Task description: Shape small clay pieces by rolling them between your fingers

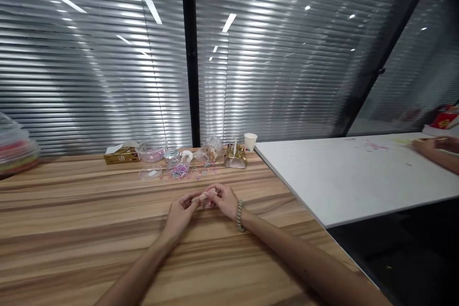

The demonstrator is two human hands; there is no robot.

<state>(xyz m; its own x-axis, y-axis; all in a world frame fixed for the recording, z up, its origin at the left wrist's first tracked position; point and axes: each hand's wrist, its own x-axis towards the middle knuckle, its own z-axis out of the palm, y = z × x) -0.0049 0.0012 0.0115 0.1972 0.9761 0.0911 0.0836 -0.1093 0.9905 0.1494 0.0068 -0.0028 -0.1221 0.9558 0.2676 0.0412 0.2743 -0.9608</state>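
Near the middle of the wood-grain table (89, 229), my left hand (181, 214) and my right hand (224, 201) are close together, fingertips pinched on a small pale pinkish piece (203, 196). The fingers cover much of it, so its kind cannot be made out. A braided bracelet (240, 216) circles my right wrist. Just beyond my hands stands a clear tub (179, 168) of small purple, pink and teal pieces. More small coloured pieces (198, 175) lie scattered beside it, and a clear round lid (150, 172) rests to its left.
Along the back are a gold box (122, 155), a clear bowl with pink contents (153, 154), a crumpled plastic bag (211, 149), a gold tissue pack (235, 158) and a paper cup (250, 142). At right, another person's hands (435, 146) are over a white table (322, 177).
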